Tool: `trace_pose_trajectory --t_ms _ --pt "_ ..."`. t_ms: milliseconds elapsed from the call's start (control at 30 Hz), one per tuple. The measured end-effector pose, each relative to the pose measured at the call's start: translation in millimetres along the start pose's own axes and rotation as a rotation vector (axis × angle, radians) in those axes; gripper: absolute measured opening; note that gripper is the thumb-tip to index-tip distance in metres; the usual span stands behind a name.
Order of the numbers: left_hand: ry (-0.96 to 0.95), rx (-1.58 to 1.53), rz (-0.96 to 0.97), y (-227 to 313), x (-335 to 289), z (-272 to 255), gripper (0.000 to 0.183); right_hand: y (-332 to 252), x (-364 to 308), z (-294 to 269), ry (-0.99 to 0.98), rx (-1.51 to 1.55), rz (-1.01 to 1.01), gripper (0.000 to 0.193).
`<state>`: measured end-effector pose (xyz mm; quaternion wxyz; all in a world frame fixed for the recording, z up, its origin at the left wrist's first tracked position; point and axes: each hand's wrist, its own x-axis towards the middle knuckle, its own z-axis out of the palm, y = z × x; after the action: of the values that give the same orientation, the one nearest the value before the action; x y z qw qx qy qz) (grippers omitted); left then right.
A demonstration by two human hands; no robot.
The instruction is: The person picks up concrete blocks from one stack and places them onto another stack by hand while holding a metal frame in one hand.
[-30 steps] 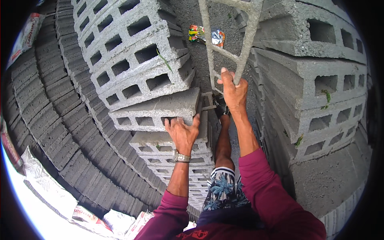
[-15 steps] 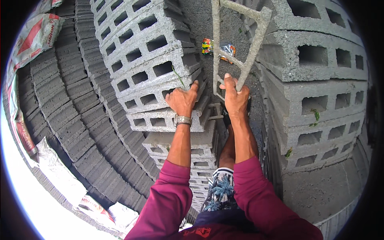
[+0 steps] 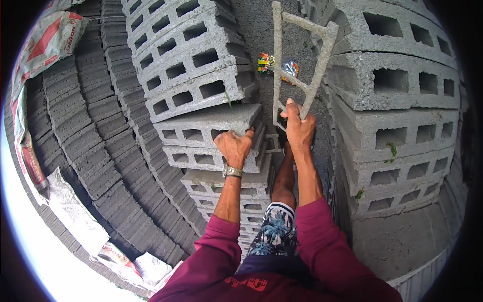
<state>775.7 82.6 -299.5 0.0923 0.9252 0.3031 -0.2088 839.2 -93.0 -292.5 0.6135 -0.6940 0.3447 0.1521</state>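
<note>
My left hand [image 3: 234, 146], with a metal-band watch at the wrist, is closed on the end of a grey concrete hollow block [image 3: 206, 119]. The thumb lies at its right corner; the fingertips are hidden, at one of the holes. This block leans away from the row of hollow blocks [image 3: 227, 68] behind it, and its broad face shows in a wedge-shaped gap. In my right hand [image 3: 300, 126] is a cement-crusted frame [image 3: 318, 68] with long side bars and crosspieces, like a short ladder. It is held upright over the narrow aisle, fingers wrapped round its lower end.
Another stack of hollow blocks [image 3: 359, 100] walls the right side. Below my left hand stands a lower stack [image 3: 229, 177]. Rows of dark blocks [image 3: 88, 123] fill the left, edged by printed sacks [image 3: 53, 43]. Colourful wrappers [image 3: 290, 70] lie in the aisle.
My left hand has moved down toward me, and a block has tipped away from the row, opening a gap. The frame in my right hand has shifted slightly.
</note>
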Motion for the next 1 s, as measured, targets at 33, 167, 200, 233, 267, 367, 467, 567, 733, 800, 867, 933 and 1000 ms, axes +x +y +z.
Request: trace_pose_trajectory --t_ms 33,167,200,233,267,367,467,567,733,800,867,933,1000 --pt "0.018 0.01 0.022 -8 -5 6 0.06 -2 -1 2 0.006 0.0 0.009 0.044" --pt "0.055 -0.034 0.054 -16 -6 6 0.059 6 16 18 0.007 0.018 -0.17 0.047" --pt "0.158 -0.046 0.121 -16 -3 4 0.059 4 22 22 0.012 0.054 -0.177 0.046" --pt "0.261 -0.057 0.186 -17 -1 1 0.062 3 27 24 0.015 0.09 -0.183 0.045" --pt "0.23 -0.106 0.156 -19 1 -1 0.061 2 31 27 0.016 0.13 -0.186 0.044" --pt "0.09 -0.193 0.028 -19 4 -16 0.061 -6 47 33 -0.052 0.088 -0.165 0.044" --pt "-0.076 -0.189 -0.13 -13 5 -30 0.069 -12 56 43 -0.057 0.173 -0.245 0.041" --pt "-0.063 -0.184 -0.118 -17 2 -34 0.069 -14 59 59 -0.058 0.183 -0.258 0.041" --pt "0.08 -0.2 0.062 -6 3 -23 0.069 74 88 86 -0.06 0.046 -0.163 0.048" --pt "-0.075 -0.194 -0.082 -8 3 -35 0.067 74 77 89 -0.07 0.04 -0.186 0.047" --pt "-0.02 -0.192 -0.063 -15 1 -35 0.066 61 72 82 -0.102 0.039 -0.186 0.046" --pt "0.017 -0.193 -0.057 -18 2 -35 0.066 34 71 80 -0.109 0.119 -0.208 0.046" --pt "0.003 -0.192 -0.047 -20 2 -34 0.065 12 73 73 -0.116 0.21 -0.219 0.046"
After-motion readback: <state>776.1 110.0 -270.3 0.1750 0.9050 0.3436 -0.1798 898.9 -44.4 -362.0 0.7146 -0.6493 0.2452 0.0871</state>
